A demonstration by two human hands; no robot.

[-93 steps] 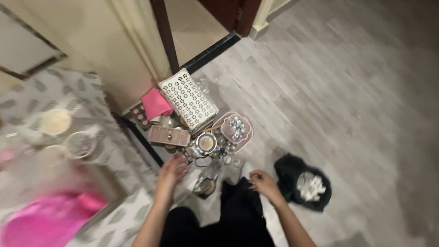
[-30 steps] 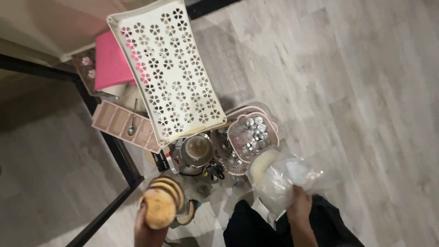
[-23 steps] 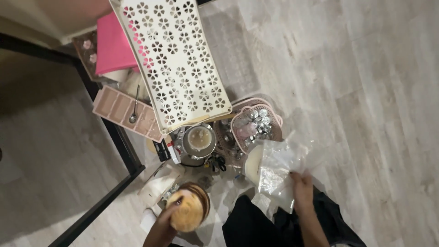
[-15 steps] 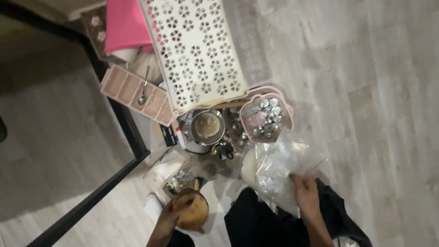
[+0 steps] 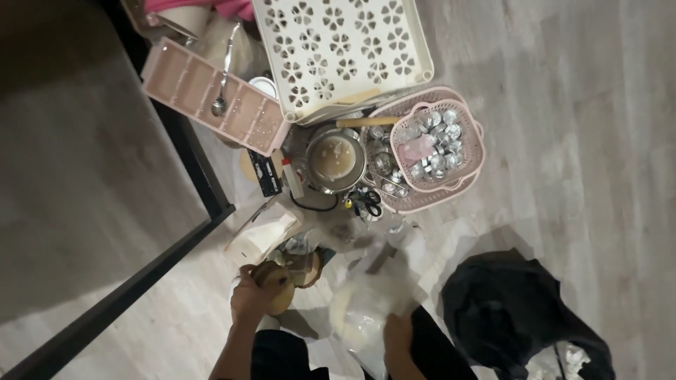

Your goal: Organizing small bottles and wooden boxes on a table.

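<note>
Grey plank floor — cluttered, perhaps tiled left

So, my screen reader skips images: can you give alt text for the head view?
Seen from above, the left hand holds a round brown object and the right hand touches a clear plastic bag; a pink basket of foil cups sits beyond.

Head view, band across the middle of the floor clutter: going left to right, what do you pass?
Pink divided tray with a spoon on it → small metal pot → pink basket of small foil cups. The white perforated tray spans above the pot, so it is left out.
</note>
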